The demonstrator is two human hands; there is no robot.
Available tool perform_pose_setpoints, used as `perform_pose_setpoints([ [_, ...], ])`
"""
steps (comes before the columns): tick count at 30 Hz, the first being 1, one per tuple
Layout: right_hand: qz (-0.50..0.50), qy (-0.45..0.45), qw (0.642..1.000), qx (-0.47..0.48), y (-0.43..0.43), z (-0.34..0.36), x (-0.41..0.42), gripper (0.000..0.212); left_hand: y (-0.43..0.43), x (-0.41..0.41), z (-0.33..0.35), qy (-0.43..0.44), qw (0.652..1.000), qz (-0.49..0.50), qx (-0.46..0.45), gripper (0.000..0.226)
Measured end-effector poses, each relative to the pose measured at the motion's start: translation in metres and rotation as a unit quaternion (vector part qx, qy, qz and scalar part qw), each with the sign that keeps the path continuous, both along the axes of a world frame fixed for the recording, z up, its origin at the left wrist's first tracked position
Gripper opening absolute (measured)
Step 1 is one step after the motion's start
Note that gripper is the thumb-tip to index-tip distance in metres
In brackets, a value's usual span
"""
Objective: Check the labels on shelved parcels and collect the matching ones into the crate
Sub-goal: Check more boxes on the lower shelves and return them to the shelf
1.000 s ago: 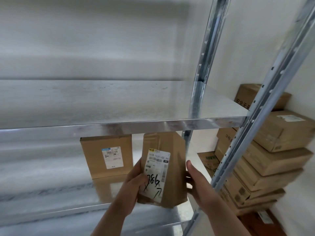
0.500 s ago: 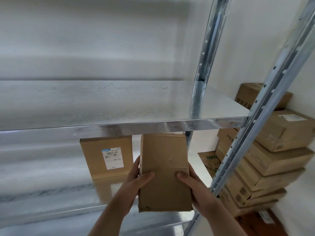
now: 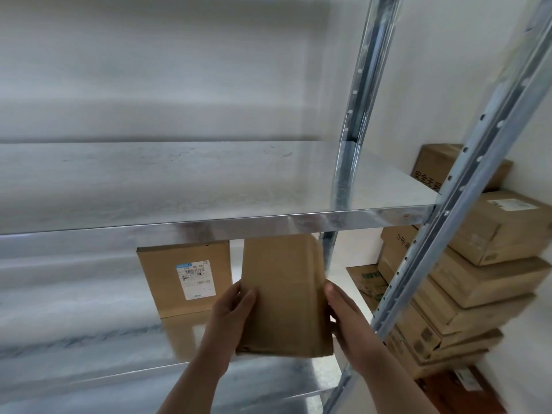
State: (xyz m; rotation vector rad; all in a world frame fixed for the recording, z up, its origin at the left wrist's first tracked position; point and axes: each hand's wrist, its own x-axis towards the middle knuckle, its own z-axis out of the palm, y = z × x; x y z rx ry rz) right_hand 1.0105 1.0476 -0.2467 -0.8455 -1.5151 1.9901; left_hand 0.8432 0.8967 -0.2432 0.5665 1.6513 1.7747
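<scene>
A flat brown cardboard parcel stands upright just under the upper metal shelf, its plain side facing me and its label out of sight. My left hand grips its left edge with the thumb on the front. My right hand holds the right edge, thumb on the front corner. Behind and to the left, a second brown parcel stands on the lower shelf with a white printed label facing me. No crate is in view.
The upper metal shelf is bare. A slanted steel upright runs close by my right hand, and another upright stands behind the parcel. Several cardboard boxes are stacked against the wall at the right.
The held parcel was turned from its labelled, handwritten side to its plain side. It now stands more upright and a little farther in, with both thumbs shifted out to its edges.
</scene>
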Motion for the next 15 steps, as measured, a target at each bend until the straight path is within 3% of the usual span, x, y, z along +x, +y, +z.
perform_pose_setpoints([
  [4, -0.013, 0.004, 1.0, -0.012, 0.003, 0.004, 0.0, 0.049, 0.002, -0.006, -0.002, 0.048, 0.997, 0.034, -0.045, 0.031],
  [7, 0.009, 0.023, 0.999, -0.029, -0.002, 0.005, 0.002, 0.035, -0.001, -0.002, -0.001, -0.005, 0.999, -0.014, -0.039, 0.033],
  [10, 0.064, 0.032, 0.995, -0.075, -0.006, 0.001, 0.002, 0.047, -0.004, 0.003, -0.002, -0.049, 0.988, -0.139, -0.036, 0.083],
  [15, 0.138, 0.014, 0.985, -0.098, -0.005, -0.007, -0.003, 0.079, 0.0, 0.008, 0.002, -0.032, 0.982, -0.186, -0.03, 0.072],
])
